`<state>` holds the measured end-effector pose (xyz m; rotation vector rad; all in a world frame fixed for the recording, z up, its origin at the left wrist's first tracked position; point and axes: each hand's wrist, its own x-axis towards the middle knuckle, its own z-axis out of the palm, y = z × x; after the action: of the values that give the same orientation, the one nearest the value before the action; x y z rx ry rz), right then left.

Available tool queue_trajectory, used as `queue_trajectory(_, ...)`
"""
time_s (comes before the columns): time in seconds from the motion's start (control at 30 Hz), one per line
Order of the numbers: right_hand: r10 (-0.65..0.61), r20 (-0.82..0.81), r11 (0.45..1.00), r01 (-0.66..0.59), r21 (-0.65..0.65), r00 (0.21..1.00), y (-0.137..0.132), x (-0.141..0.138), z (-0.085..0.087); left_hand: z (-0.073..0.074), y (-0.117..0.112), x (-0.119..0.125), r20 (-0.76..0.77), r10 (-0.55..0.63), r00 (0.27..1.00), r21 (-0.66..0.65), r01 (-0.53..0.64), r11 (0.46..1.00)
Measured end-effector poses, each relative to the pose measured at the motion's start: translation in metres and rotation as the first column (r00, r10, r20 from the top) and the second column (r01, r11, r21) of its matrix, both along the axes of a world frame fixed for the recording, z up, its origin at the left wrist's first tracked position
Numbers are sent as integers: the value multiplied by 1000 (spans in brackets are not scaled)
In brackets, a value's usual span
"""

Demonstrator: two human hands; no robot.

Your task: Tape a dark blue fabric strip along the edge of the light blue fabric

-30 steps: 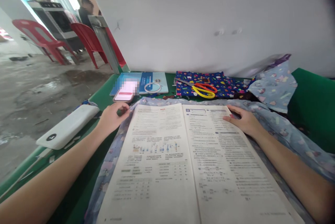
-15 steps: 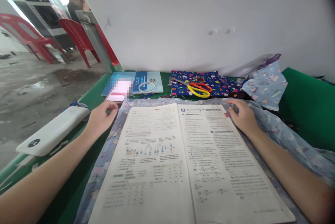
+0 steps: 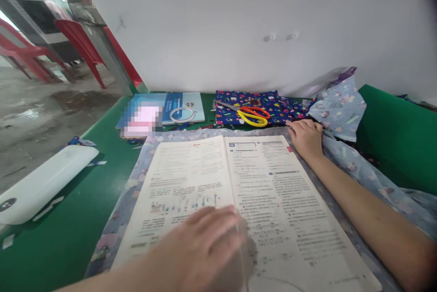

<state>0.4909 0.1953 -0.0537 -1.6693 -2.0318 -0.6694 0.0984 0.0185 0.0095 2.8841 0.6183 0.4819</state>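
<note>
An open printed book (image 3: 273, 201) lies on a pale blue patterned cloth (image 3: 124, 210). Low over the book's centre fold is my left hand (image 3: 208, 242), blurred by motion, fingers stretched out and nothing visible in them. Whether it touches the page, I cannot tell. My right hand (image 3: 305, 137) rests at the book's upper right corner, on the cloth's edge, fingers loosely spread and slightly bent. Just beyond the book, scissors (image 3: 254, 116) with yellow and orange handles lie on a dark blue patterned fabric (image 3: 247, 97).
A blue booklet (image 3: 196, 105) with a white ring (image 3: 182, 114) on it and a pixelated phone-like object (image 3: 141, 119) sit at the back left. A white power bank (image 3: 51, 180) lies on the green table (image 3: 92, 201). Red chairs (image 3: 80, 41) and a person (image 3: 80, 0) are farther off.
My left hand has moved from the book's upper left side to above its middle. My right hand has lowered, its fingers now resting on the cloth's edge. The view has shifted slightly right.
</note>
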Motion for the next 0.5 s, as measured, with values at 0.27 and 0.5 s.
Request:
queue_trajectory(0.27, -22, -107, 999, 25, 29, 994, 12, 4, 4, -61, -17, 39, 57, -163, 985, 308, 138, 941)
queue_trajectory(0.5, -129, 7, 992, 129, 5, 992, 21, 6, 3, -64, -14, 35, 52, -185, 981, 348, 156, 925)
